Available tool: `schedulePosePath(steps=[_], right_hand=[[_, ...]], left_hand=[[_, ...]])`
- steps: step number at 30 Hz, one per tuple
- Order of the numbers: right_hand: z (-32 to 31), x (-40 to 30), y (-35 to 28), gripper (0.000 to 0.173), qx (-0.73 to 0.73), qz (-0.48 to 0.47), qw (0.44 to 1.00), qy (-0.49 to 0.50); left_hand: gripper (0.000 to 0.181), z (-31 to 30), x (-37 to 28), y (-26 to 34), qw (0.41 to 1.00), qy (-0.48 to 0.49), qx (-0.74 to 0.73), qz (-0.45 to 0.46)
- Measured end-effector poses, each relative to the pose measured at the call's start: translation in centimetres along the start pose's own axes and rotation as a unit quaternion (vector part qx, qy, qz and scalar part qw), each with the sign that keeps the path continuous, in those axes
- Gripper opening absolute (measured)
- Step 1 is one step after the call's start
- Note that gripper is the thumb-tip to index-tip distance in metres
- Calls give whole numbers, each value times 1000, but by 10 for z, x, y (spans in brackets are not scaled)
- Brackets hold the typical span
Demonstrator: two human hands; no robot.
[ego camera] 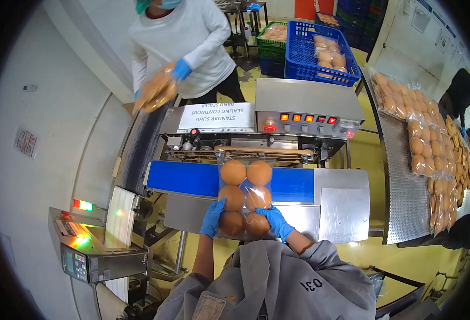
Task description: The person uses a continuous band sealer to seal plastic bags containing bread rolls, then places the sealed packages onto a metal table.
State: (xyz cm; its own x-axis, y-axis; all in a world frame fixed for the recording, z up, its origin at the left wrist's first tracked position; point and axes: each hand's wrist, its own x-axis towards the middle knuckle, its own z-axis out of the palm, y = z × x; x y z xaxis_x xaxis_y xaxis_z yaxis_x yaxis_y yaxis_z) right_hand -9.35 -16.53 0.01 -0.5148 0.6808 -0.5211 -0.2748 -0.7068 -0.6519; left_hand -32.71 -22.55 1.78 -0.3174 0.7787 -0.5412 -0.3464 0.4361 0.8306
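A clear plastic bag of round buns (245, 197), in two columns, lies across the blue conveyor belt (187, 179) of a continuous band sealer (307, 100). Its far end reaches the sealing bands (259, 152). My left hand (213, 219), in a blue glove, grips the bag's left edge near its lower half. The right edge is held by my right hand (275, 222), gloved in blue too, with the fingers resting on the plastic over a bun.
Across the sealer a co-worker (183, 44) holds bagged buns (157, 92). A dark conveyor (135, 148) and a machine with a keypad (103, 256) stand left. Behind is a blue crate (299, 66); at right, a metal table (399, 160) bears bagged buns (427, 144).
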Motion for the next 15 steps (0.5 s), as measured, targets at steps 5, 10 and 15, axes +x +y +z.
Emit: schedulePosePath(steps=[5, 10, 15], right_hand=[[39, 5, -2, 30, -35, 22, 999, -17], [60, 36, 23, 32, -67, 18, 998, -8], [85, 56, 41, 35, -96, 33, 995, 12]], left_hand=[[33, -29, -1, 17, 999, 30, -23, -9], [30, -60, 7, 29, 998, 63, -3, -24], [34, -86, 7, 46, 998, 51, -33, 9]])
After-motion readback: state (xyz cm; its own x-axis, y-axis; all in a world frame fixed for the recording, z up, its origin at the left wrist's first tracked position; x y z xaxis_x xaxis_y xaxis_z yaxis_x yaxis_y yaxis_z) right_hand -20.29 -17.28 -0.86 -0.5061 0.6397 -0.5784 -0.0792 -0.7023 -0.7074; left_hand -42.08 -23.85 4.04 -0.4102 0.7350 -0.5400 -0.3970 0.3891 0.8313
